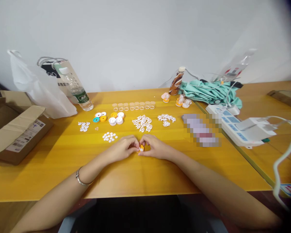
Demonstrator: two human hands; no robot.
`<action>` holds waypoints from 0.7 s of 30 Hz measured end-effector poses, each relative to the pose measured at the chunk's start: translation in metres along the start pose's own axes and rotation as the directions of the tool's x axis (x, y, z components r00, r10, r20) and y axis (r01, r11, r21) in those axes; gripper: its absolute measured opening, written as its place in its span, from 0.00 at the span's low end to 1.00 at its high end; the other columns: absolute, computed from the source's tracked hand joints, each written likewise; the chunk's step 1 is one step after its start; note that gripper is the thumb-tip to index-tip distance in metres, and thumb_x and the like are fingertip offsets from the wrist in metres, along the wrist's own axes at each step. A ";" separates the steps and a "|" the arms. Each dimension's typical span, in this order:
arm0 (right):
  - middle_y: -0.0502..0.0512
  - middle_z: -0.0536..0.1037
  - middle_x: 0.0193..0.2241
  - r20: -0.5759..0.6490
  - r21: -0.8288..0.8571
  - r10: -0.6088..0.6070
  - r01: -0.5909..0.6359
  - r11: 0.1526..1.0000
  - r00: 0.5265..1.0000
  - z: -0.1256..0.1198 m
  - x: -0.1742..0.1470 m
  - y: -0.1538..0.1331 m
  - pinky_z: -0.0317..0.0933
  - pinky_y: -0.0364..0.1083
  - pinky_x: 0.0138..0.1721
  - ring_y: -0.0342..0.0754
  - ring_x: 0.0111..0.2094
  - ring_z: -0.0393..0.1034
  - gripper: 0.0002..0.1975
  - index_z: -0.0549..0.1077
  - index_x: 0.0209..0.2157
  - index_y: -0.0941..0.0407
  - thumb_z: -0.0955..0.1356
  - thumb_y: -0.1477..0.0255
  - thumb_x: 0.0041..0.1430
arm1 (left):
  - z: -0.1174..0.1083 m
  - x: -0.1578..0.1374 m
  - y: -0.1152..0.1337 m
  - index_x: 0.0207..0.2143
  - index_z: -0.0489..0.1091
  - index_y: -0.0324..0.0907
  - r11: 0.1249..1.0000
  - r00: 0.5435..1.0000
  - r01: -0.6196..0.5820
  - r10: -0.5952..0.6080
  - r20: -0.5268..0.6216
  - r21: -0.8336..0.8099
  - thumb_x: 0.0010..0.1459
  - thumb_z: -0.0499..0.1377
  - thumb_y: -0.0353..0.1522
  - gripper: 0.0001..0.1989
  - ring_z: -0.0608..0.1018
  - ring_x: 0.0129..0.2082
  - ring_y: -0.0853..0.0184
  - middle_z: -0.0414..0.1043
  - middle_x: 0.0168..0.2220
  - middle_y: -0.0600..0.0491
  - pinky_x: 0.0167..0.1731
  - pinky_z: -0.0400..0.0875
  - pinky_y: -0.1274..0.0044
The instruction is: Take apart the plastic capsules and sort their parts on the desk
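Near the middle of the table, my left hand and my right hand meet around a small round orange-and-white plastic part. My left thumb and fingers pinch its left side, partly hiding it. Curled around the right side are my right thumb and fingers. Just left of my hands lie several small white discs. Beyond them are white perforated plastic pieces in a pile, with a second group of white openwork pieces to the right. Round white, orange and teal caps stand farther left.
A row of clear cups stands behind, with orange-and-white assemblies to its right. A cardboard box and water bottle are left. At right are a blurred-out phone, power strip, coffee bottle and teal umbrella.
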State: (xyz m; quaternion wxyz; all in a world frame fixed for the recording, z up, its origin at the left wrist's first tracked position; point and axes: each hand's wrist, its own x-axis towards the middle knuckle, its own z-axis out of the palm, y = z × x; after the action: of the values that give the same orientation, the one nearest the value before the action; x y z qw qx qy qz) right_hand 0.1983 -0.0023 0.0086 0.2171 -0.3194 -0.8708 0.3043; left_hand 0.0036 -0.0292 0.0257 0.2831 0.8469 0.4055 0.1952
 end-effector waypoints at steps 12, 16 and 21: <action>0.51 0.70 0.30 0.030 -0.016 0.033 -0.033 0.999 0.999 -0.003 0.000 -0.005 0.57 0.44 0.37 0.45 0.34 0.64 0.13 0.67 0.31 0.57 0.72 0.68 0.46 | -0.056 -0.005 -0.043 0.30 0.69 0.39 0.966 0.950 0.251 -0.232 -0.209 0.066 0.52 0.55 0.31 0.05 0.74 0.30 0.68 0.73 0.30 0.52 0.32 0.66 0.77; 0.51 0.70 0.31 0.037 -0.015 0.038 -0.038 0.999 0.999 -0.004 0.000 -0.006 0.57 0.44 0.37 0.45 0.34 0.64 0.13 0.67 0.32 0.57 0.72 0.68 0.46 | -0.064 -0.006 -0.066 0.30 0.69 0.38 0.945 0.939 0.327 -0.324 -0.118 0.006 0.51 0.55 0.31 0.06 0.74 0.28 0.69 0.73 0.28 0.52 0.29 0.66 0.78; 0.51 0.70 0.30 0.031 -0.011 0.028 -0.027 1.000 0.999 -0.004 -0.001 -0.005 0.57 0.44 0.37 0.45 0.34 0.64 0.13 0.67 0.31 0.56 0.72 0.67 0.46 | -0.061 -0.003 -0.070 0.29 0.72 0.38 0.960 0.958 0.266 -0.253 -0.136 0.091 0.51 0.56 0.31 0.07 0.74 0.29 0.69 0.73 0.30 0.51 0.31 0.66 0.78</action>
State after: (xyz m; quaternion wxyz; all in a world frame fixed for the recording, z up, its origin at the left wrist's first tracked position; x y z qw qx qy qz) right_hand 0.1987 -0.0047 0.0145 0.1977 -0.3278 -0.8712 0.3073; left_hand -0.0728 0.0233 0.0278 0.2347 0.7867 0.5400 0.1856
